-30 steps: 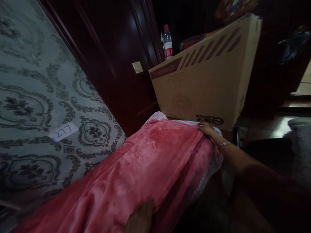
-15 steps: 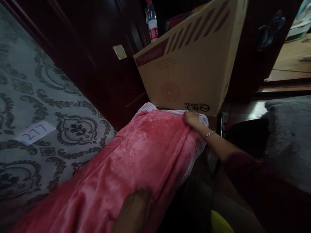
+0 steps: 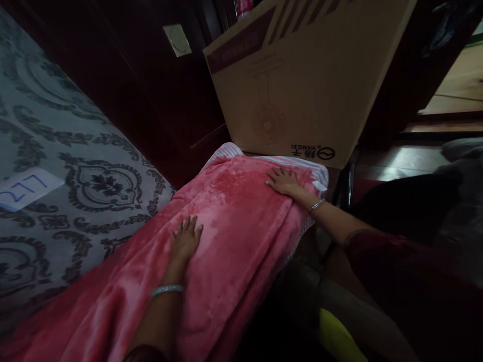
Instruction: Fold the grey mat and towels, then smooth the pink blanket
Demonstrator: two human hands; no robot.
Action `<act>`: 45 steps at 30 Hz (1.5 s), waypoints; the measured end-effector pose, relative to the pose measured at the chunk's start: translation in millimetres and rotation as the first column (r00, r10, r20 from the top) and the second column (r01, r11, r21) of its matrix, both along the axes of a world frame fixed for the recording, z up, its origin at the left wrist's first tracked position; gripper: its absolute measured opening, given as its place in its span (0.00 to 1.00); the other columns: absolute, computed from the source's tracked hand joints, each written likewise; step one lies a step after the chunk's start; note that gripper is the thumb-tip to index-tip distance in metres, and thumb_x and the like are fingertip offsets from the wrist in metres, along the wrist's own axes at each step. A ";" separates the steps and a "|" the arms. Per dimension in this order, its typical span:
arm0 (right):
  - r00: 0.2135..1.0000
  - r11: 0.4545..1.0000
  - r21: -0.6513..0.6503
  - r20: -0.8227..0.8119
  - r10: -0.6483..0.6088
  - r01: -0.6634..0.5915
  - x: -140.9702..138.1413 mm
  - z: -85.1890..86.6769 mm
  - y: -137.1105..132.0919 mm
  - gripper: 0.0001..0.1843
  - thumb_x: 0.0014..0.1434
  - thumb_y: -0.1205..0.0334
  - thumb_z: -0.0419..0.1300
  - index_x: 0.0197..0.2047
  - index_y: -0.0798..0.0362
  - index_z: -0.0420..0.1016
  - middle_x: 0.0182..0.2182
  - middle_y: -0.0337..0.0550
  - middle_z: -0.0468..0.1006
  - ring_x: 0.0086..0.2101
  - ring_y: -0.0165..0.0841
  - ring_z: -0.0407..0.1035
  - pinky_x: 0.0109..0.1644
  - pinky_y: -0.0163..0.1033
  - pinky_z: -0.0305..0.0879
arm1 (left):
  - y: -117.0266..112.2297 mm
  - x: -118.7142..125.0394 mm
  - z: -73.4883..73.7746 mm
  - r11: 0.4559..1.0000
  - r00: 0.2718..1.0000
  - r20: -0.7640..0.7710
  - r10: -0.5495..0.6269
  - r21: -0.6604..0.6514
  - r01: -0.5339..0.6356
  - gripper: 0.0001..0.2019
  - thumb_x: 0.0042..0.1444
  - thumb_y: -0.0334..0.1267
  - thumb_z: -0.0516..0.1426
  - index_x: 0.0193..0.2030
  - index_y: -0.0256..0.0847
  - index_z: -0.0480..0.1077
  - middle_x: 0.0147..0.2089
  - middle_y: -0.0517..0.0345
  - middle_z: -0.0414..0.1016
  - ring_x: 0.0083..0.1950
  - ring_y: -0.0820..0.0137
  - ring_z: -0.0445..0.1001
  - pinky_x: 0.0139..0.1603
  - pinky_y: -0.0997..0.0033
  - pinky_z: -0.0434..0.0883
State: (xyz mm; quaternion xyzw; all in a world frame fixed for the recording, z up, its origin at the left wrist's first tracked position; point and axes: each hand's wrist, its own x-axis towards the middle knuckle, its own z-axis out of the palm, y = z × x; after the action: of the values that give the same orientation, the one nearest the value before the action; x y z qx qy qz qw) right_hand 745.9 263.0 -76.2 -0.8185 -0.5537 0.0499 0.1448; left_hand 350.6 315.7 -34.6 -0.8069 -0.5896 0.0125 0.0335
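Observation:
A pink plush blanket [image 3: 226, 236] runs from the lower left up to the middle of the view, over a striped cloth [image 3: 313, 168] whose edge shows along its far end and right side. My left hand [image 3: 185, 240] lies on the blanket with its fingers apart, a pale bangle on that wrist. Near the blanket's far right corner, my right hand [image 3: 282, 181] rests palm down with its fingers spread, and a silver bracelet circles the wrist. Neither hand grips the fabric. What supports the blanket is mostly hidden.
A large cardboard box [image 3: 302, 90] stands just beyond the blanket's far end. Dark red panelling [image 3: 151, 100] rises at the back left. Patterned wallpaper [image 3: 109, 186] covers the left side, with a paper card [image 3: 28, 188] marked 277. Something yellow-green [image 3: 337, 337] shows at bottom right.
My left hand has moved forward and left and now lies spread on the blanket. My right hand has left the far edge and opened flat, slightly to the left. The view has tilted down.

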 end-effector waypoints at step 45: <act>0.952 0.947 0.104 0.070 0.297 -0.303 24.1 5.5 139.0 0.31 0.70 0.46 0.45 0.73 0.46 0.56 0.72 0.48 0.52 0.68 0.50 0.49 0.67 0.63 0.48 | 134.2 -70.4 -23.2 0.996 0.955 0.290 0.064 0.045 -0.080 0.21 0.64 0.48 0.43 0.44 0.39 0.73 0.40 0.45 0.81 0.37 0.56 0.77 0.42 0.60 0.70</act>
State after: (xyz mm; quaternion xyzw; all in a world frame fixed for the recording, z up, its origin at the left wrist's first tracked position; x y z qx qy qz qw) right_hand 769.9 402.0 -70.6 -0.7163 -0.6773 0.0178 0.1671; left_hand 280.2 450.0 -57.8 -0.7769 -0.6172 -0.1204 -0.0305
